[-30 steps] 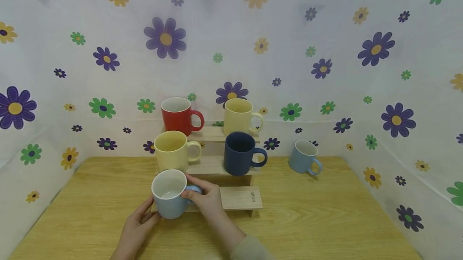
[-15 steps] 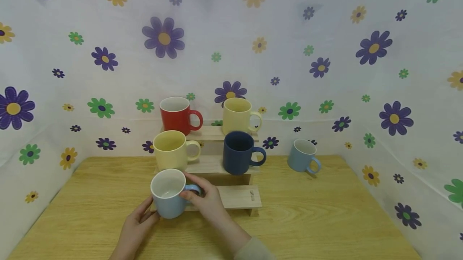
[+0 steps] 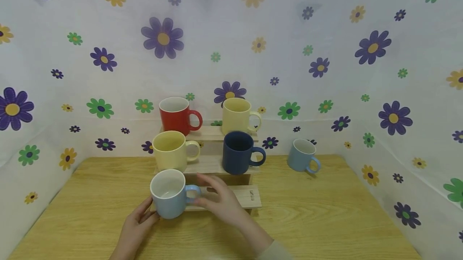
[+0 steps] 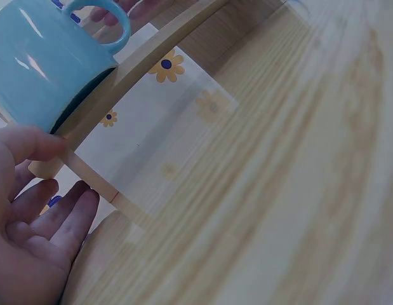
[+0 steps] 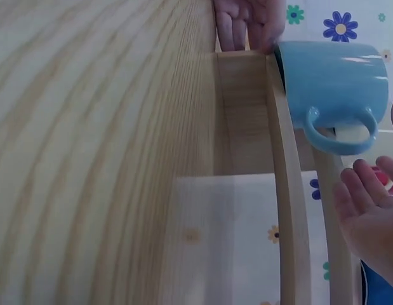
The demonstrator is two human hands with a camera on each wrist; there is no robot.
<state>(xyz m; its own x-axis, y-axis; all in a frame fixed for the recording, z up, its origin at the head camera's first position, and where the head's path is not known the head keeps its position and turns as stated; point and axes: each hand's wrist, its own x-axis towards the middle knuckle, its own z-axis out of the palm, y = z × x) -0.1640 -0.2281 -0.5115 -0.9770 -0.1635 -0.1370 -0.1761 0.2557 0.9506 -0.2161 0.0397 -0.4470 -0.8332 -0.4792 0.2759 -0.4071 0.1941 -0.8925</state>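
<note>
A light blue mug (image 3: pixel 169 195) stands upright at the left end of the lowest step of a wooden rack (image 3: pixel 238 196), its handle to the right. My left hand (image 3: pixel 137 224) lies at the mug's lower left side. In the left wrist view, one digit of that hand touches the mug's base by the board's end, and its other fingers bend loosely below. My right hand (image 3: pixel 222 203) is beside the handle with fingers spread. The right wrist view shows a gap between its fingers (image 5: pixel 364 184) and the mug.
On the upper steps stand a red mug (image 3: pixel 175 117), a pale yellow mug (image 3: pixel 236 117), another yellow mug (image 3: pixel 169 153) and a dark blue mug (image 3: pixel 236 153). A second light blue mug (image 3: pixel 301 156) stands on the wooden table (image 3: pixel 325 211) at right. Flowered cloth (image 3: pixel 209 19) hangs behind.
My right hand has let go of the light blue mug and moved slightly right, its fingers opening. The mug and my left hand stay in place.
</note>
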